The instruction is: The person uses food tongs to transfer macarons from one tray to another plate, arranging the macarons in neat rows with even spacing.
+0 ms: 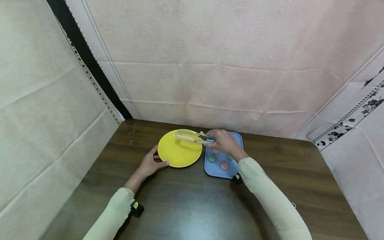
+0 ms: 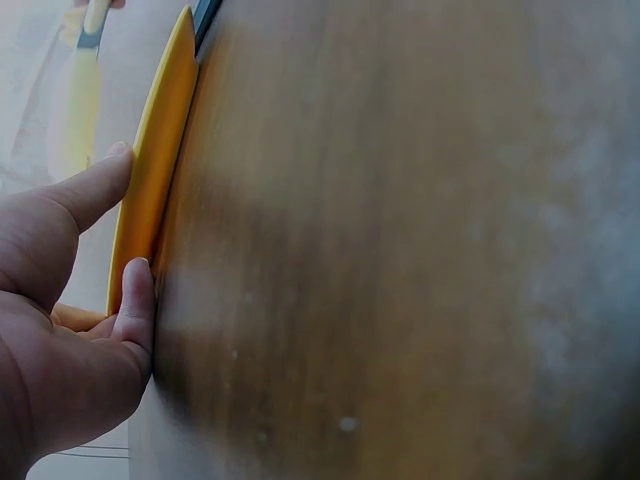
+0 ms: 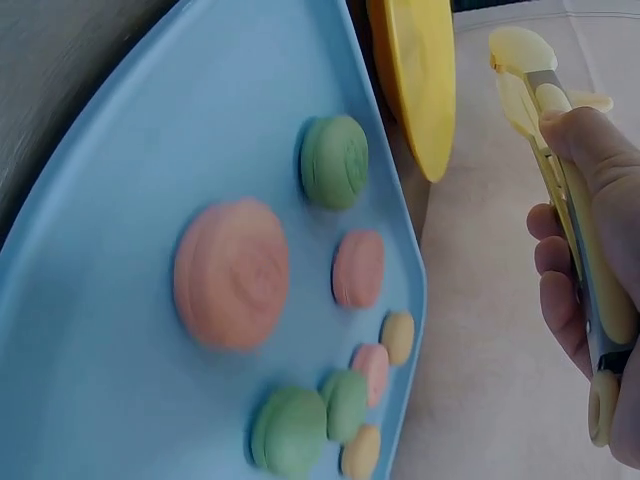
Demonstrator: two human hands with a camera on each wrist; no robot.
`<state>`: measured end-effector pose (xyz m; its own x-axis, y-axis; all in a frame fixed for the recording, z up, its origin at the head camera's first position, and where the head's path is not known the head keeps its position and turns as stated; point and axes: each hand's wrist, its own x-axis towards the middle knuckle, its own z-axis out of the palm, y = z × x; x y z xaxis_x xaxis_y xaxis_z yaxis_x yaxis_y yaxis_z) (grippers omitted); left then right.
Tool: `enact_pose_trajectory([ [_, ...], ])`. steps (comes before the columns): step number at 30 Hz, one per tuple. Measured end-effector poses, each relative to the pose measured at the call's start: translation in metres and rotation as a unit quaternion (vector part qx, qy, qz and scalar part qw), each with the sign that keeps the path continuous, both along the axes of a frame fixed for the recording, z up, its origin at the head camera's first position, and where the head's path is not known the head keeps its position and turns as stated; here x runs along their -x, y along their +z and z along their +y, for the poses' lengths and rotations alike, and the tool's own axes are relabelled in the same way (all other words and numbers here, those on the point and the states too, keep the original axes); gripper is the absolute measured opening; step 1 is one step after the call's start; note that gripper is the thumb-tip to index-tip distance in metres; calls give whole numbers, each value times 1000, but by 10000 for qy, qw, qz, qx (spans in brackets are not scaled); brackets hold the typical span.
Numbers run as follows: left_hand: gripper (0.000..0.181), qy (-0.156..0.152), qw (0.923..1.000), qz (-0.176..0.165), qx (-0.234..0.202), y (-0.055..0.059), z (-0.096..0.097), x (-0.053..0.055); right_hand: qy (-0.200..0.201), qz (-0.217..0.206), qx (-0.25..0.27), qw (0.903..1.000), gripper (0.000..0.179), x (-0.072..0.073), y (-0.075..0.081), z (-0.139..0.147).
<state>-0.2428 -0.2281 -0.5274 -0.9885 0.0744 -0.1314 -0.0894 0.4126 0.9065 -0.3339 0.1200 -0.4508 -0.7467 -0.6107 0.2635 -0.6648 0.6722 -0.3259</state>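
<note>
progress is judged early. near the far edge of the brown wood-grain bench [image 1: 192,203], the round yellow plate [image 1: 178,153] shows no pieces; pink, green and beige macaron-shaped pieces [image 3: 232,277] lie on the rectangular blue tray [image 1: 215,170], apparently left to handle. right-hand grip [image 1: 223,141] clasps pale-yellow-and-grey tongs [image 3: 585,240] over the plate; load: cannot tell. left-hand grip [image 1: 150,164] holds the plate's near-left rim.

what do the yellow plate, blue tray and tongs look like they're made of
Yellow plate: probably plastic; smooth, evenly coloured surface.
Blue tray: likely plastic too, with a satin look and moulded-looking, rounded corners.
Tongs: seemingly metal, from the grey strips, with pale yellow parts that could be plastic or silicone.
</note>
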Motion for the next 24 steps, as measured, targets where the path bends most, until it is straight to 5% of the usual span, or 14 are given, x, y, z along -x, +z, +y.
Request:
enact_pose_trajectory([
  [7, 106, 0, 10000, 44, -41, 0, -1, 2, -258, -383, -366, 9983, 52, 6, -11, -16],
  [24, 107, 66, 10000, -13, 5, -1, -1, 2, -343, -525, -778, 9950, 53, 14, -23, -29],
])
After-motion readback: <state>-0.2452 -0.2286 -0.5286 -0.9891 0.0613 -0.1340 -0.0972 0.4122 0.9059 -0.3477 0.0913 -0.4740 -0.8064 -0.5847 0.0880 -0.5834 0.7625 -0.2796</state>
